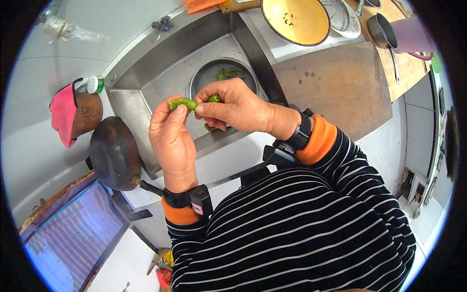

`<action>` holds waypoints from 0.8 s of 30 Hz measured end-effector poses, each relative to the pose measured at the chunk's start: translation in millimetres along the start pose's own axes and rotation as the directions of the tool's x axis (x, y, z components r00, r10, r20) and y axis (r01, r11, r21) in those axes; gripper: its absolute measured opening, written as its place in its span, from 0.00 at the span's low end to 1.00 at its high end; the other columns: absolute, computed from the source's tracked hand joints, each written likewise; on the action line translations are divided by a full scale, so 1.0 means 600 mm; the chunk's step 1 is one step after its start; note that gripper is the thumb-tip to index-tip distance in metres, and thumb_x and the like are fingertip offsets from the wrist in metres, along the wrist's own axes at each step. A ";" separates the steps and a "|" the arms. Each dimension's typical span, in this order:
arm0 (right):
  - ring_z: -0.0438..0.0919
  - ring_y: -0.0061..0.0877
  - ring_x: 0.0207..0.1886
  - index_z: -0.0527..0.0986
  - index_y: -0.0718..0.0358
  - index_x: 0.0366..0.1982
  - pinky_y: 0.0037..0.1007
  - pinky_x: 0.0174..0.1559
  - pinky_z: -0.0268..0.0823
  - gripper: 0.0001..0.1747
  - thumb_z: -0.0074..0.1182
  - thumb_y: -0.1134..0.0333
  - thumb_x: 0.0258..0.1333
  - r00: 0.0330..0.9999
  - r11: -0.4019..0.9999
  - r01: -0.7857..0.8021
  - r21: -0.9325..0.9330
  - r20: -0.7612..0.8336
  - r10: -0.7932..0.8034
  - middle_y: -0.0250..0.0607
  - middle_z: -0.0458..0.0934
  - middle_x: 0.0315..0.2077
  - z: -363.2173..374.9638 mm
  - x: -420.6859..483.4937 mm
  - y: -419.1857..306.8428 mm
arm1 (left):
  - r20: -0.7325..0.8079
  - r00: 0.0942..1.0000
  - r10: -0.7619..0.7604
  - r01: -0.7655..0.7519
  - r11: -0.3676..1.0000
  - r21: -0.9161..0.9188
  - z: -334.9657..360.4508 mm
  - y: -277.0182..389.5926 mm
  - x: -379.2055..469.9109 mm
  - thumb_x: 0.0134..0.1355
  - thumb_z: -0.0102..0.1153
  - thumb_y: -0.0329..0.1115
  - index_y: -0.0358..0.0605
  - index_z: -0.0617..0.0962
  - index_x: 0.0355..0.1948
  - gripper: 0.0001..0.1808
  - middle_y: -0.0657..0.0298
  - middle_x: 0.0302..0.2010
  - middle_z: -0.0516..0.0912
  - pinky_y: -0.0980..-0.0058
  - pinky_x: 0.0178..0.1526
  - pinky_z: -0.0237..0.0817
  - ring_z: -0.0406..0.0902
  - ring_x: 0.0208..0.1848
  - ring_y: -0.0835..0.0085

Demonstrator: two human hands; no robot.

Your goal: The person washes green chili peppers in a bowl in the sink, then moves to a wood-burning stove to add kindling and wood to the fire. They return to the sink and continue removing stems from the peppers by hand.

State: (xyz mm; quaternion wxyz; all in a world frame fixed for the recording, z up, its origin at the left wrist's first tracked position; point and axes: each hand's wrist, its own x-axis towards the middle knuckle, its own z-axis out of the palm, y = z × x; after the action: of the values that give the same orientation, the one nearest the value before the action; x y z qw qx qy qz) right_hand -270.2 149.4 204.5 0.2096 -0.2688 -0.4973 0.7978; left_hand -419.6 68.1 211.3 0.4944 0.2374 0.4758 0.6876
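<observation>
My left hand [171,140] grips one end of a green pepper [183,104] between thumb and fingers. At the pepper's other end, the thumb and forefinger of my right hand [237,107] pinch it. A second green pepper piece [214,98], with a hollow end showing, is tucked in my right hand. Both hands are over the near part of a stainless steel sink [160,82]. Behind my right hand, a round metal basin [199,69] in the sink holds several green peppers [231,72]. More green matter lies below my right fingers, partly hidden.
A dark pan [115,153] leans left of the sink, beside a brown container [88,112] with a pink cloth [64,113]. Right of the sink lies a wooden board [328,84]. Beyond it are a yellow enamel basin [303,22], a strainer [335,16] and a saucepan [382,31].
</observation>
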 end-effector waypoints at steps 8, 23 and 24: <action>0.73 0.13 0.22 0.75 0.70 0.39 0.18 0.22 0.67 0.08 0.52 0.72 0.63 0.989 0.982 0.093 -0.165 -0.102 -0.111 0.34 0.76 0.22 -0.007 -0.009 -0.003 | 0.003 0.999 0.041 -0.040 0.978 0.206 0.009 -0.006 -0.005 0.57 0.57 0.19 0.33 0.78 0.45 0.13 0.60 0.40 0.81 0.79 0.49 0.66 0.76 0.42 0.76; 0.80 0.42 0.30 0.76 0.70 0.37 0.35 0.32 0.72 0.08 0.54 0.75 0.55 0.799 0.622 0.519 -0.587 0.073 -0.597 0.53 0.78 0.27 -0.014 0.006 0.017 | 0.069 0.992 0.109 -0.127 0.910 0.395 0.010 -0.011 -0.014 0.58 0.60 0.19 0.35 0.78 0.45 0.13 0.64 0.38 0.80 0.83 0.45 0.67 0.75 0.39 0.81; 0.78 0.46 0.32 0.75 0.70 0.36 0.37 0.33 0.71 0.08 0.54 0.76 0.53 0.793 0.617 0.529 -0.583 0.081 -0.604 0.55 0.78 0.28 -0.015 0.006 0.020 | 0.076 0.989 0.126 -0.147 0.889 0.433 0.010 -0.013 -0.016 0.58 0.60 0.19 0.35 0.78 0.45 0.13 0.65 0.38 0.80 0.83 0.44 0.67 0.75 0.39 0.82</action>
State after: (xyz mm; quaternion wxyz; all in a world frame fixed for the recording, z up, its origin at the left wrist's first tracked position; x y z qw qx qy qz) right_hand -267.8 152.6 189.5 0.3890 -0.1967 -0.7600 0.4820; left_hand -407.6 62.7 208.6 0.3896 0.3908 0.5886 0.5908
